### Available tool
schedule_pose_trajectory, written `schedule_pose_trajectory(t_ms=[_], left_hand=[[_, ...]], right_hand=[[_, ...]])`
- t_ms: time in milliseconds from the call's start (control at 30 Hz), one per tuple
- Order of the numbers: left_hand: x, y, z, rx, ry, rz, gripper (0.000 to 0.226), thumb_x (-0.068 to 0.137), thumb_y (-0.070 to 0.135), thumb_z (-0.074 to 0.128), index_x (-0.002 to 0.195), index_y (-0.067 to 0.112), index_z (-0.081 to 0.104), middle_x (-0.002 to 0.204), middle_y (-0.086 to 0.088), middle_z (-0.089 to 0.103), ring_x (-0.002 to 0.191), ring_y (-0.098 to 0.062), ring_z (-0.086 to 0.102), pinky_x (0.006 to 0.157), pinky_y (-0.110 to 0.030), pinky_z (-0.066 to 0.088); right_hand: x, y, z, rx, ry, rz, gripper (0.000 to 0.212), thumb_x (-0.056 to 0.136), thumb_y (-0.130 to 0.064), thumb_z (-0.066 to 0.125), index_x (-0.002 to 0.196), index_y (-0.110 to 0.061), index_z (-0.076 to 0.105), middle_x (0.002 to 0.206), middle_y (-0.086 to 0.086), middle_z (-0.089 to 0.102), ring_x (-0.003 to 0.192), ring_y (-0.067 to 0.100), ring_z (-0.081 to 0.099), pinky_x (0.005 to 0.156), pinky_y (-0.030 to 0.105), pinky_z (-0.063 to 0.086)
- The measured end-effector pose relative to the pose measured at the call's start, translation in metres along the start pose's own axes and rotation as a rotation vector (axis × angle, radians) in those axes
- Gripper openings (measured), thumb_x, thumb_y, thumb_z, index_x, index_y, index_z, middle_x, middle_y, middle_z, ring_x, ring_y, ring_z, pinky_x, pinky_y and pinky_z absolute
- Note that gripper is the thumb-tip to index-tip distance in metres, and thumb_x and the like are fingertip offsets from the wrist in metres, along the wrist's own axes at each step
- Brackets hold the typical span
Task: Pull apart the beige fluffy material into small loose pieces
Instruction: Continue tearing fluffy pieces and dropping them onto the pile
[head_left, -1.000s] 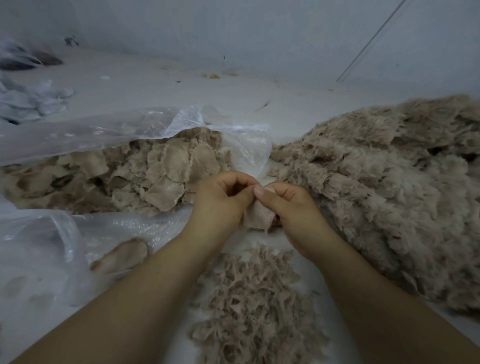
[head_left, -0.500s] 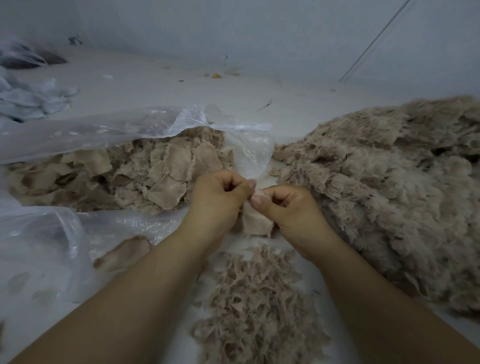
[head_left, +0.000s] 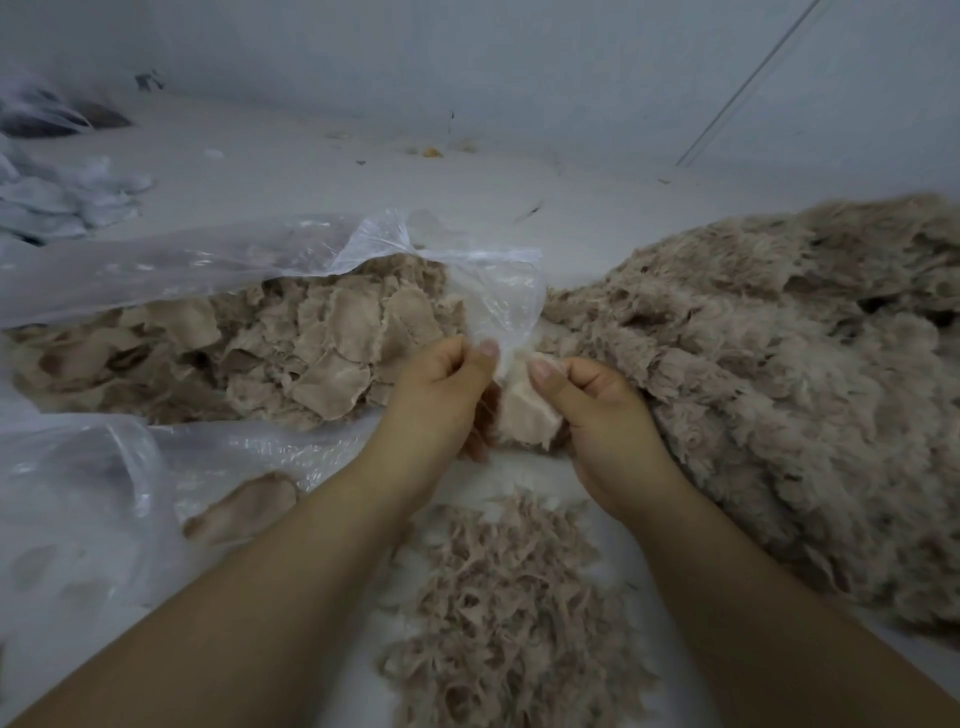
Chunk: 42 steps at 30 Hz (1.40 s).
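Fluffy beige wad (head_left: 524, 410) between pinching hands

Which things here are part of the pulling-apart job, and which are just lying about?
Part of the job:
left hand and right hand, both pinching the beige piece
bag of flat pieces
shredded pile
fluffy heap

Lying about:
white scraps
dark bundle
yellow crumb
stray flat piece
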<state>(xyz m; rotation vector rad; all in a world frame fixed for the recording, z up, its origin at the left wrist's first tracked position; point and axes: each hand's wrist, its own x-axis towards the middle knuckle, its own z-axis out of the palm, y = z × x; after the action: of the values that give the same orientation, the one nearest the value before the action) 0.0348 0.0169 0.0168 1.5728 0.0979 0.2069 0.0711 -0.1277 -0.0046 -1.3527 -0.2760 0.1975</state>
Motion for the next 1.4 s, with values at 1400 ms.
schedule_pose_trajectory(t_ms=[1400], left_hand=[[0.005, 0.017, -0.033, 1.291, 0.404, 0.585, 0.008, 0.063, -0.009, 0.062, 0.069, -0.003, 0.061, 0.085, -0.018, 0.049, 0.081, -0.036, 0.048, 0.056, -0.038, 0.034]], right_hand=[[0.004, -0.005, 0.001, 0.313, 0.202, 0.041, 0.055, 0.104, -0.035, 0.040, 0.060, -0.019, 0.067, 0.052, -0.005, 0.047, 0.042, 0.004, 0.030, 0.039, 0.016, 0.025]])
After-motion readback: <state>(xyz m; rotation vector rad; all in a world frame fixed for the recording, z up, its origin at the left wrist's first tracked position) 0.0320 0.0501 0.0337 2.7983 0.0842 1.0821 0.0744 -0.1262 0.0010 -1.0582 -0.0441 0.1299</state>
